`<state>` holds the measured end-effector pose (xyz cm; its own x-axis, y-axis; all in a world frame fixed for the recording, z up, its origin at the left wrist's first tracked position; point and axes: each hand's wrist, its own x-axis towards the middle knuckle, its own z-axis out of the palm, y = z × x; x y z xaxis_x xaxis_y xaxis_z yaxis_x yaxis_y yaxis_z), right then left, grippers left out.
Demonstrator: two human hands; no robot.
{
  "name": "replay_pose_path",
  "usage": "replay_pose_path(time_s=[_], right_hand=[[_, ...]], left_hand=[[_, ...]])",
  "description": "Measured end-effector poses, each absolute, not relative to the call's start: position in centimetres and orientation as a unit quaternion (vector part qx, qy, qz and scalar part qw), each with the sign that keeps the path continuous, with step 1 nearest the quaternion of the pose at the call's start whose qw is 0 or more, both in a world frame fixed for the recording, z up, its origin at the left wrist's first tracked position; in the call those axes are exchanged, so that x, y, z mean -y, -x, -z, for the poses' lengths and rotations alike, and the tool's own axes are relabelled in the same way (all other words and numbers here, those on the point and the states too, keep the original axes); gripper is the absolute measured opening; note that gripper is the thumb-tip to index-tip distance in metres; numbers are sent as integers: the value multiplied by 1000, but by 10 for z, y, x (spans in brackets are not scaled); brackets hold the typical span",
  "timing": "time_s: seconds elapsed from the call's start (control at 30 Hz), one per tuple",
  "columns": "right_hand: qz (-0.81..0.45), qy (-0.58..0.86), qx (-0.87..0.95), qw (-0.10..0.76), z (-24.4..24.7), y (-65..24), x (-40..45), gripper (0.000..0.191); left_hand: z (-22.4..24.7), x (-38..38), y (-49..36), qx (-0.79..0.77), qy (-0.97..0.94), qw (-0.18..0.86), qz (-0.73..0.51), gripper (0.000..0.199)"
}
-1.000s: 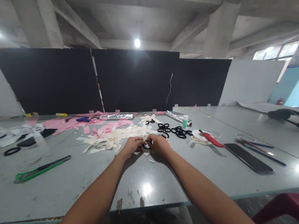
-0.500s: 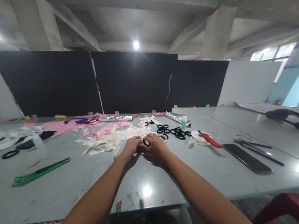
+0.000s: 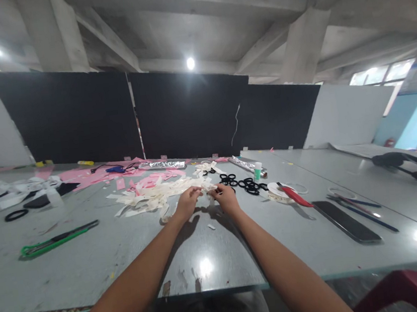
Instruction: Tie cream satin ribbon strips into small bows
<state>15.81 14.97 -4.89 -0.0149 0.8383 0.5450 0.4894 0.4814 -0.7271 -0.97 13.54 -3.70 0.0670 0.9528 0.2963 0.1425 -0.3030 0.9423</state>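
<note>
My left hand (image 3: 189, 202) pinches a cream fabric strip (image 3: 207, 189) at the near edge of a loose pile of cream strips (image 3: 152, 195). Opposite it, my right hand (image 3: 227, 199) has thumb and fingers closed on the same crumpled strip. A bit of black shows by the right fingertips, perhaps a black ring, mostly hidden. Just beyond and right of that hand lie several black rings (image 3: 250, 186) in a heap. On the table below the hands is a small white scrap (image 3: 211, 226).
A green-handled cutter (image 3: 59, 239) lies at left, near a single black ring (image 3: 16, 215). To the right are a tape roll (image 3: 279, 193), a red-handled tool (image 3: 295, 195), a dark phone (image 3: 348, 221) and a green-and-white bottle (image 3: 257, 171). Pink pieces (image 3: 82, 176) and foil rolls (image 3: 162, 165) lie behind.
The hands have moved slightly apart. A cream strip now shows between the fingertips where a black ring was visible. A small white scrap has appeared on the table below them.
</note>
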Motion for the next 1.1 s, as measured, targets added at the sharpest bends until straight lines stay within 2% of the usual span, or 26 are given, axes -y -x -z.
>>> replay_pose_path(time_s=[0.07,0.17,0.27,0.4,0.47,0.7,0.9,1.1], right_hand=[[-305,441,652,536,48,-159,-149,23],[-453,381,608,528,47,-157,-144,32],[-500,365,598,508,46,-151,-138,39],[-548,330,599,482,41,-148,-131,49],[-563,314,604,468,38,-148,-128,47],[-465,416,619,477,41,-148,-128,27],[-371,443,658,482,43,-152,-134,28],[-304,444,687,488,41,-155,-136,27]], left_hand=[[39,-140,12,-457,-625,315,-548,27],[42,-143,14,-411,-660,344,-527,23],[45,-144,14,-372,-677,393,-499,26],[47,-144,16,-414,-652,387,-503,31],[47,-143,17,-415,-646,399,-501,31],[42,-137,17,-425,-680,373,-468,31],[43,-136,15,-413,-701,372,-447,32],[40,-132,13,-401,-663,428,-466,37]])
